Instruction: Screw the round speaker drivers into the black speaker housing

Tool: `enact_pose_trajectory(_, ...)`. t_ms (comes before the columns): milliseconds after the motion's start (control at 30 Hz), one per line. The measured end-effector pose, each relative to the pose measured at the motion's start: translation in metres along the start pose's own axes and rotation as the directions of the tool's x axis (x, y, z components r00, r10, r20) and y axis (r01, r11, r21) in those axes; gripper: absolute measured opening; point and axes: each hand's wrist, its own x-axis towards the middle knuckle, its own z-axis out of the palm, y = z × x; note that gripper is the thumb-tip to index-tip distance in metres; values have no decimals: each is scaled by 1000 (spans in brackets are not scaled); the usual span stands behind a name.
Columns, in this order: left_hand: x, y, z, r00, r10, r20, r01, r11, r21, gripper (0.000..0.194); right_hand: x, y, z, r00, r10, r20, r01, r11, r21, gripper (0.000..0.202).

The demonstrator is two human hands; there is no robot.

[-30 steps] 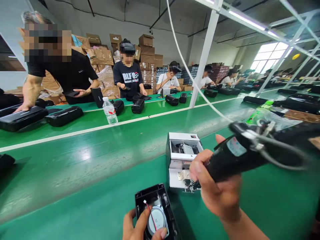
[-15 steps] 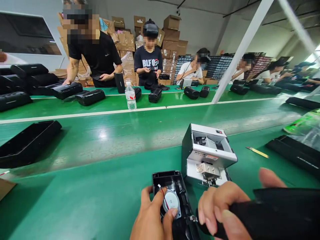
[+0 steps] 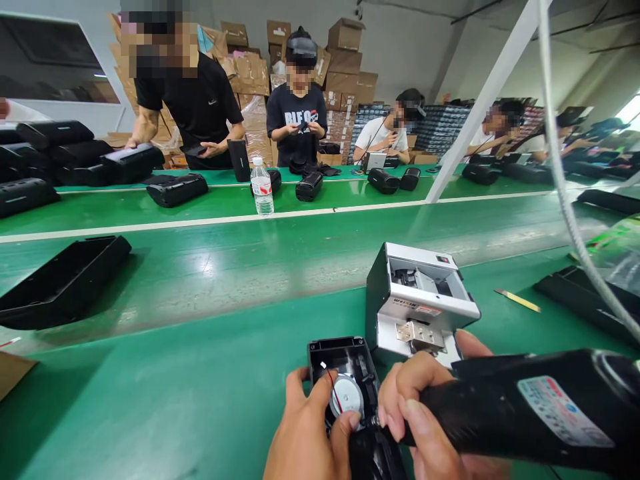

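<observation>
- Near the counter (image 3: 150, 400) edge, a black speaker housing (image 3: 345, 380) is gripped by the left hand (image 3: 305, 433).
- An electric screwdriver (image 3: 525, 407), its label unreadable, is clasped by the right hand (image 3: 420, 413).
- "BLFO" is printed on a far co-worker's shirt (image 3: 296, 119).

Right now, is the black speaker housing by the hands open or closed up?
Open. The housing lies with its inside facing up: the round speaker and a red wire show inside.
</observation>
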Motion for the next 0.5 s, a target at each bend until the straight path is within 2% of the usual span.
enact_pose_trajectory(67, 0, -2, 1, 1000, 15, -7, -15, 1000, -3, 56, 2, 3, -7, 998, 2, 65, -3, 1000, 14, 79)
enact_pose_trajectory(133, -1, -4, 2, 999, 30, -15, -31, 1000, -8, 56, 7, 6, -15, 979, -7, 202, 3, 1000, 17, 71)
enact_pose_trajectory(233, -2, -3, 2, 999, 45, -28, -45, 999, -26, 56, 19, 7, -22, 894, -25, 447, 26, 1000, 4, 53)
enact_pose_trajectory(300, -4, -1, 1, 998, 46, -30, -47, 998, -37, 55, 26, 7, -23, 838, -14, 546, 18, 1000, -2, 48)
enact_pose_trajectory(367, -5, 1, 0, 999, 43, -24, -44, 998, -43, 54, 29, 8, -23, 806, 0, 591, 3, 1000, -3, 48)
enact_pose_trajectory(500, -5, 4, -1, 999, 32, -8, -32, 998, -49, 53, 25, 10, -27, 800, 12, 600, -10, 1000, -7, 44)
